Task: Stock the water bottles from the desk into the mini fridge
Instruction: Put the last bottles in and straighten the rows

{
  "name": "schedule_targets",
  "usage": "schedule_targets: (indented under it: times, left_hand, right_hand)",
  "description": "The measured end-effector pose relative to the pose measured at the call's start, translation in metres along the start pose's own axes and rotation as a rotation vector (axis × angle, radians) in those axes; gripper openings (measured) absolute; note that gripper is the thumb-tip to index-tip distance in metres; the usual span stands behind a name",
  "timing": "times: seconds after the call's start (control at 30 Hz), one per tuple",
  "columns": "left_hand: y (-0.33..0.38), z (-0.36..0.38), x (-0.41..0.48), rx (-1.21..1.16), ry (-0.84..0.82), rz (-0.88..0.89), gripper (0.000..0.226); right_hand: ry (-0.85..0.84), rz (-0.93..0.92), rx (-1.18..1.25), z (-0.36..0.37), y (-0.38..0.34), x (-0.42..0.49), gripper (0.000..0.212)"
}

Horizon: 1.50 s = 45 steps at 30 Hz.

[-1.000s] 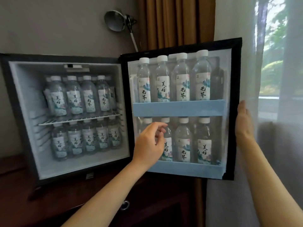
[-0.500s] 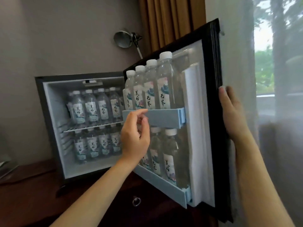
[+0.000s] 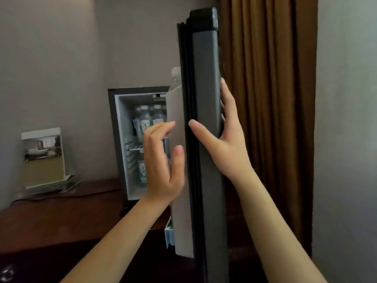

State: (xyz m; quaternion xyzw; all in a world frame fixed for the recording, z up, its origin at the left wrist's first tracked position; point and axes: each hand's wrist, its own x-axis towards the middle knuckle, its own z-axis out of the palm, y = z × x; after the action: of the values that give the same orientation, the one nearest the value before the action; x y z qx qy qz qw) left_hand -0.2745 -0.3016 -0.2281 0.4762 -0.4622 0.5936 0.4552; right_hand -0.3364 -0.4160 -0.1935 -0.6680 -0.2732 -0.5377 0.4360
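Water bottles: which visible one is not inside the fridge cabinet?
The bottle whose white cap and neck peek out beside the inner edge of the door, above the cabinet top; the other bottles stand on the cabinet shelves.

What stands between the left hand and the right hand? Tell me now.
The mini fridge door, edge-on in the head view: left hand by its inner side, right hand pressing its outer face.
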Motion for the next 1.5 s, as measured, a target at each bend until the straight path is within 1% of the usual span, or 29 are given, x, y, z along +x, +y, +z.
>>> schedule_targets:
  times: [0.1,0.23,0.3,0.4,0.53,0.63,0.7,0.83,0.9,0.97,1.07,1.13,1.33,1.4,1.5]
  left_hand:
    - [-0.027,-0.034,-0.004,0.072,-0.036,0.011,0.041]
    - [-0.069,-0.079,-0.009,0.142,-0.083,-0.127,0.046]
    - [-0.088,-0.095,-0.013,0.218,-0.105,-0.198,0.046]
    - [-0.117,-0.11,-0.018,0.35,-0.097,-0.298,0.046]
    - [-0.159,-0.119,-0.03,0.458,-0.102,-0.5,0.049]
    - [-0.194,-0.117,-0.045,0.555,-0.188,-0.619,0.057]
    - [-0.217,-0.114,-0.055,0.578,-0.258,-0.729,0.062]
    - [-0.256,-0.107,-0.071,0.558,-0.353,-0.9,0.06]
    - [-0.271,-0.106,-0.075,0.538,-0.383,-0.946,0.057]
    - [-0.283,-0.106,-0.078,0.472,-0.394,-0.979,0.054]
    - [-0.291,-0.109,-0.082,0.259,-0.367,-1.028,0.052]
    - [-0.296,-0.109,-0.082,0.153,-0.352,-1.061,0.052]
    - [-0.315,-0.108,-0.088,0.037,-0.351,-1.147,0.053]
    - [-0.317,-0.109,-0.091,0.072,-0.363,-1.152,0.053]
    - [-0.317,-0.108,-0.09,0.165,-0.36,-1.182,0.046]
  right_hand:
    - [-0.026,-0.008,-0.041,0.043,0.009,0.002,0.066]
    - [-0.123,0.056,-0.017,0.08,0.029,0.005,0.043]
    - [-0.152,0.066,-0.058,0.099,0.044,0.007,0.039]
    - [-0.194,0.055,-0.163,0.129,0.07,0.008,0.036]
    - [-0.261,0.041,-0.341,0.166,0.109,0.004,0.043]
    - [-0.329,0.077,-0.489,0.191,0.138,0.0,0.049]
    - [-0.383,0.12,-0.576,0.206,0.157,-0.001,0.052]
    - [-0.482,0.193,-0.692,0.23,0.19,0.0,0.056]
    - [-0.509,0.2,-0.733,0.239,0.203,0.001,0.06]
    - [-0.532,0.186,-0.802,0.245,0.213,0.0,0.07]
    - [-0.55,0.179,-0.907,0.252,0.224,-0.003,0.091]
    - [-0.545,0.197,-0.934,0.257,0.229,-0.003,0.097]
    - [-0.524,0.222,-0.945,0.266,0.238,-0.002,0.095]
    - [-0.503,0.223,-0.943,0.269,0.238,-0.002,0.095]
    - [-0.529,0.232,-0.98,0.269,0.233,0.001,0.093]
